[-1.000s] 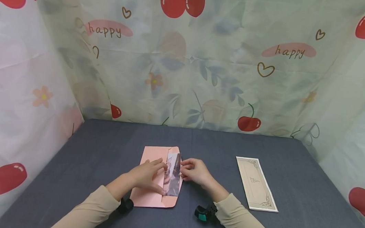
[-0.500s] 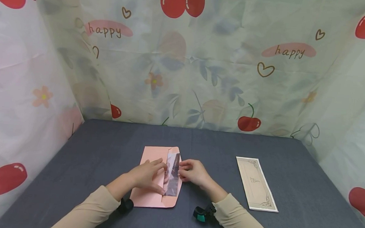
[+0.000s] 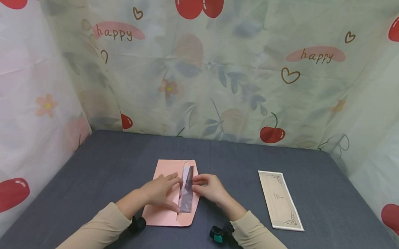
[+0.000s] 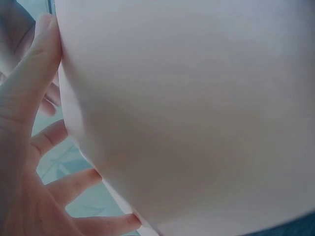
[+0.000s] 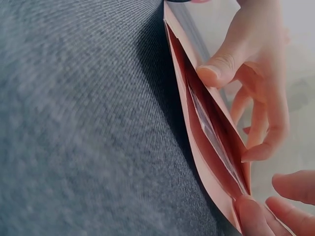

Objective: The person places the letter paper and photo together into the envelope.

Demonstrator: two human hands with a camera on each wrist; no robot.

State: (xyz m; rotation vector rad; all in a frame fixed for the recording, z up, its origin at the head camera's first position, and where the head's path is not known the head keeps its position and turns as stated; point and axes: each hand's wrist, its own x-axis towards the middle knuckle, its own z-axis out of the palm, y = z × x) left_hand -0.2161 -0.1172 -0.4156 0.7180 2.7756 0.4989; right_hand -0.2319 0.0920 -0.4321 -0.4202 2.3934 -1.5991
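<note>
- Nearest: beige sleeves (image 3: 90,229) on both arms, plus a black-and-teal wrist gadget (image 3: 218,235) by the right cuff.
- Left hand (image 3: 161,192) has its fingers spread, thumb and fingertips apart along the envelope's opening edge, not wrapped round anything.
- Right hand (image 3: 213,189) has bent fingers with the tips right at the photo's outer edge; can't tell if they actually pinch it.
- Pink envelope (image 3: 160,217) lies flat under the left hand, flap out to the right.
- Glossy photo (image 3: 186,199) sits partway inside, a strip sticking out over the flap.
- Cream card (image 3: 281,201) lies well apart, off right.
- Behind the dark tablecloth (image 3: 232,152): a cherry-print curtain (image 3: 217,99).
</note>
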